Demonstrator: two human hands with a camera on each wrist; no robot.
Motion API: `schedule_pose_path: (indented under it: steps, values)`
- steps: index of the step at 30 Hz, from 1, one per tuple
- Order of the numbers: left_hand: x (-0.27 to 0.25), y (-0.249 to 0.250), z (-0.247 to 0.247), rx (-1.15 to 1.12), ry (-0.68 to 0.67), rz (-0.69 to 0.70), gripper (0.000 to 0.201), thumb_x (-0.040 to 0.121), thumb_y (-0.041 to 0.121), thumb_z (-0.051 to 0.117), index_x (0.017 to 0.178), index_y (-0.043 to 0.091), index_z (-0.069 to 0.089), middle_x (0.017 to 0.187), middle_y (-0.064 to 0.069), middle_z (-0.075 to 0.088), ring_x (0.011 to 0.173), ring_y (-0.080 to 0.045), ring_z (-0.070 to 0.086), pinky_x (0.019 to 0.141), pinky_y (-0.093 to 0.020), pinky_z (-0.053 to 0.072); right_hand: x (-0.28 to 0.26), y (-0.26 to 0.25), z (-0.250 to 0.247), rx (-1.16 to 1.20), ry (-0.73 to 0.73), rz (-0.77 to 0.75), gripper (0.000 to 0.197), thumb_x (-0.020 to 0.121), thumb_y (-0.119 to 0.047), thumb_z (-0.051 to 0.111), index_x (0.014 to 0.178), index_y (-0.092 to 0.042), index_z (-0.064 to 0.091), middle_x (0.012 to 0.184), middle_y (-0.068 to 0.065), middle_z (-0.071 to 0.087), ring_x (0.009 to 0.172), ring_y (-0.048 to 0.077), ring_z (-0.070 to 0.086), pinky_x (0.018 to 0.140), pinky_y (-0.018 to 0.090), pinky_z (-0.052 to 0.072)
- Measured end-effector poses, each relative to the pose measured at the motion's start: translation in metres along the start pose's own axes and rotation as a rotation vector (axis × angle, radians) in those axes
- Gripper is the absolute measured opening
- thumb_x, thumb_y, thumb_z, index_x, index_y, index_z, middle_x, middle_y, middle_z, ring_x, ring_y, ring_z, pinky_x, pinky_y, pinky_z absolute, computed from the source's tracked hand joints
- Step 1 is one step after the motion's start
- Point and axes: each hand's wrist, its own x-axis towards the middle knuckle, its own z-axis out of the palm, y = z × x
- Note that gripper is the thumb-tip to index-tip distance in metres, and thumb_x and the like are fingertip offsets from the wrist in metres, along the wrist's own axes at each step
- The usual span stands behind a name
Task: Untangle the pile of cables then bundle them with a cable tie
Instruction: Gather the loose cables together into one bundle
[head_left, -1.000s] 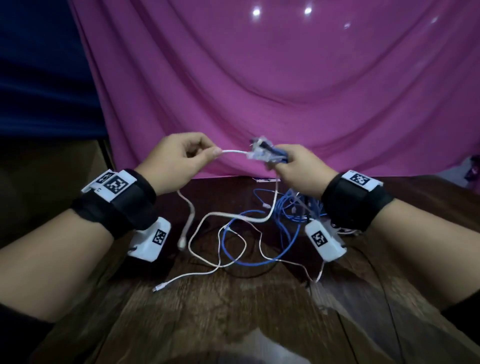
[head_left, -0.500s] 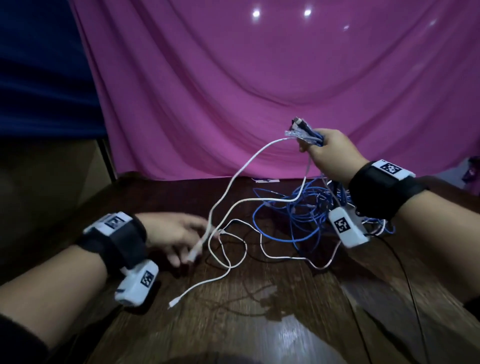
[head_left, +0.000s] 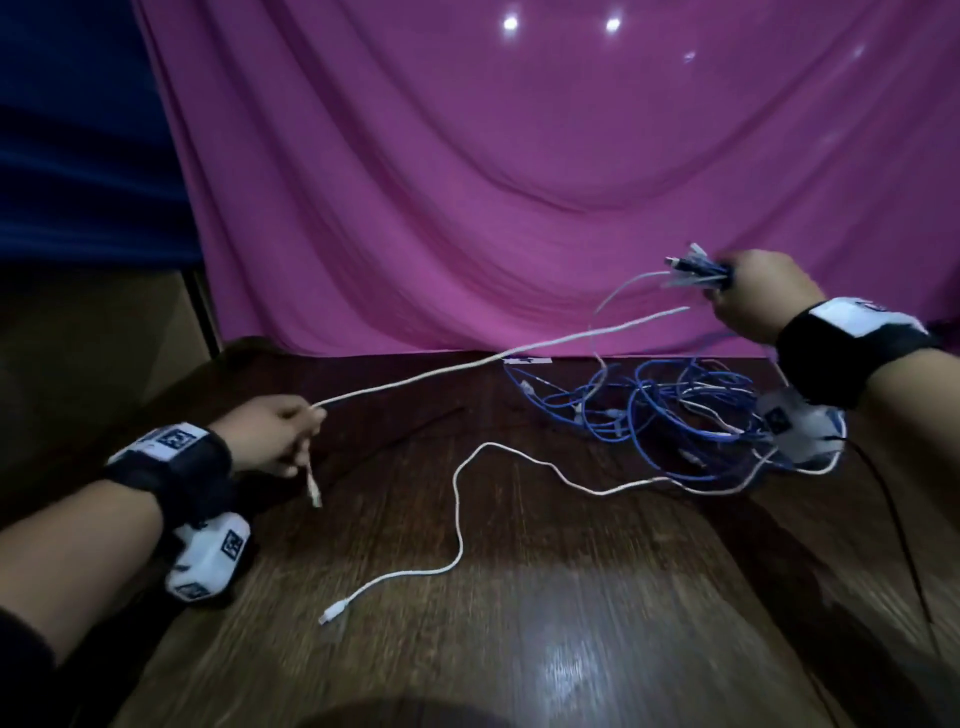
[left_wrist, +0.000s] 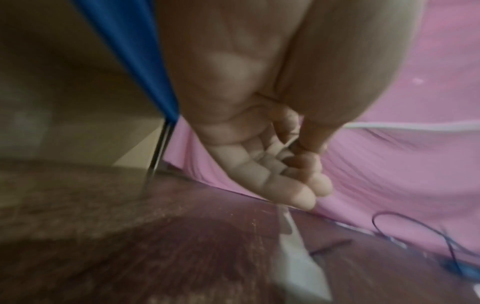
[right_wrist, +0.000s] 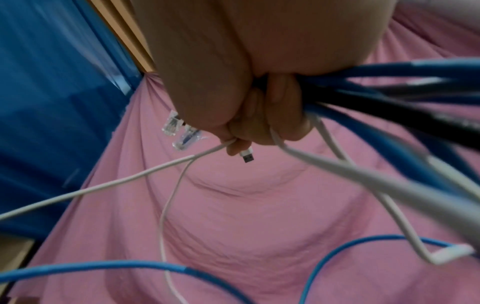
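Right hand (head_left: 753, 293), at 2 o'clock in the head view, is fisted round a gathered bunch of cable ends (right_wrist: 337, 96); clear plugs (right_wrist: 174, 125) and a USB tip (right_wrist: 247, 156) stick out past the fingers. Left hand (head_left: 270, 436), at 9 o'clock, is pinching a white cable (head_left: 467, 366) near its plug; the line is drawn taut between the two hands.

Blue tangle (head_left: 649, 410) lies on the table (head_left: 519, 597) at 3 o'clock, under the right wrist. A second white lead (head_left: 457, 519) is trailed loose toward 6 o'clock.

Handling, as judged: cables light, limp, smooth-jacketed; loops likely to snag when pulled. Hold best taken just behind the plugs, not on them, since the clips look breakable.

A thin dark strip (head_left: 415, 431), perhaps the tie, lies near centre. A black wire (head_left: 898, 530) runs off at 4 o'clock and could be caught. Pink cloth (head_left: 519, 182) is hung behind.
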Motion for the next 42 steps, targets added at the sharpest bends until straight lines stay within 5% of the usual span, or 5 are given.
schedule_pose_path:
  steps: [4,9,30,37,42]
  values:
    - [0.013,0.006,-0.009,-0.597,-0.001,-0.04,0.02,0.099,0.002,0.05,0.114,0.008,0.061,0.106,-0.009,0.067,0.102,-0.023,0.07,0.079,-0.037,0.058,-0.009,0.002,0.021,-0.006,-0.079,0.016,0.017,0.091,-0.018,0.06,0.1,-0.008,0.071,0.101,0.028,0.071,0.095,0.044,0.068,0.072,0.04,0.047]
    - [0.022,0.03,-0.04,-1.097,0.224,0.129,0.016,0.103,0.002,0.042,0.103,0.014,0.053,0.092,-0.001,0.06,0.094,-0.01,0.068,0.089,-0.029,0.058,-0.036,-0.003,0.051,-0.052,-0.309,-0.073,0.02,0.091,-0.024,0.063,0.106,-0.013,0.07,0.107,0.022,0.072,0.102,0.04,0.068,0.078,0.039,0.05]
    - [-0.033,0.118,0.096,-0.793,0.003,0.42,0.024,0.101,0.006,0.057,0.117,0.023,0.056,0.101,-0.005,0.079,0.081,-0.017,0.075,0.073,-0.038,0.063,-0.015,-0.101,0.008,0.891,-0.014,-0.033,0.021,0.096,-0.011,0.044,0.083,-0.017,0.06,0.053,-0.008,0.04,0.036,0.009,0.037,0.036,0.021,0.035]
    - [-0.022,0.131,0.176,-0.698,-0.017,0.485,0.032,0.096,-0.011,0.055,0.117,0.013,0.059,0.104,-0.016,0.07,0.08,-0.02,0.068,0.073,-0.04,0.059,-0.05,-0.17,0.063,1.029,-0.049,-0.082,0.02,0.089,-0.001,0.059,0.084,-0.02,0.059,0.067,-0.016,0.062,0.059,-0.003,0.051,0.059,0.024,0.042]
    - [-0.007,0.123,0.18,-0.734,-0.04,0.507,0.03,0.095,-0.015,0.055,0.113,0.008,0.063,0.101,-0.01,0.073,0.087,-0.019,0.069,0.089,-0.048,0.057,-0.056,-0.181,0.082,1.232,-0.04,0.021,0.019,0.086,-0.006,0.066,0.105,-0.009,0.065,0.098,0.008,0.076,0.099,0.033,0.071,0.092,0.056,0.054]
